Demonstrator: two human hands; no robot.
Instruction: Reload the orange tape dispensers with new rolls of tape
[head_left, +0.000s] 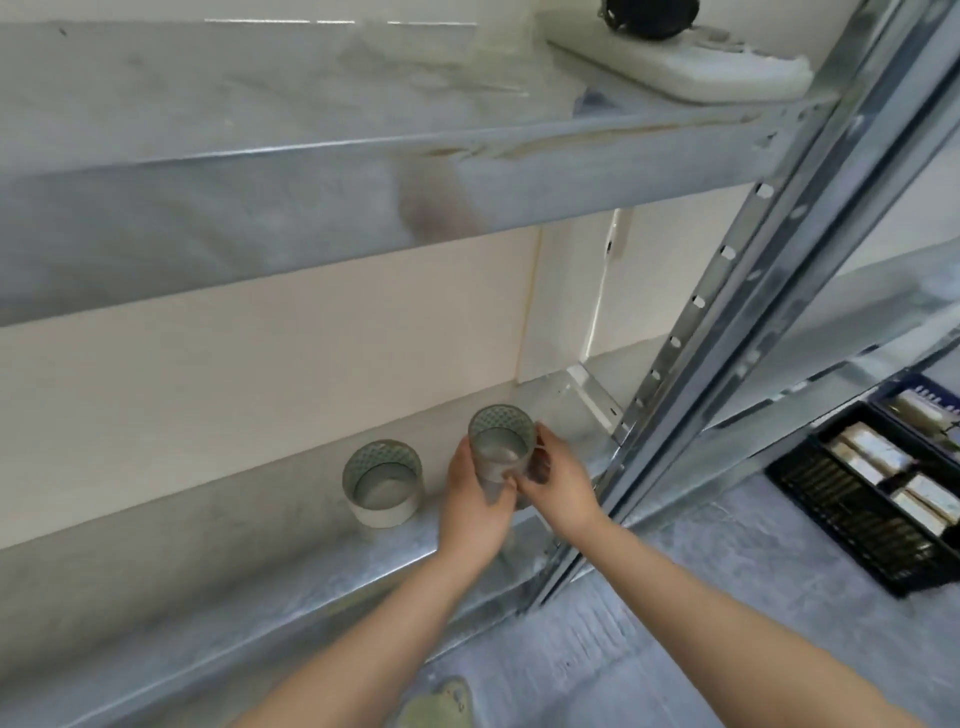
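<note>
Tape roll (501, 441): clear w/ a pale core, tilted so its open end faced the camera; held up in both hands just above the lower shelf, near the rack's right end.
Left hand (475, 499): gripped the roll from below and on its left side, fingers curled round it.
Right hand (558, 480): gripped the roll's right side, fingers curled close together, thumb across the front.
Second roll (384, 480): same kind, stood on end on the lower shelf by the wall, just left of the hands, not touching them.
Lower shelf (234, 561): galvanised metal, dull grey, low to the floor.
Upper shelf (260, 130): same metal, scuffed along its front lip.
Upright post (727, 312): slotted steel, at the right of both shelves.
Power strip (727, 73): white, at the upper shelf's right end, w/ a black object (649, 15) on top; couldn't tell what.
Wall (260, 364): cream, behind the rack.
Floor (649, 649): grey, mottled.
Crate (831, 519): black, on the floor at right, w/ pale boxed items inside.
</note>
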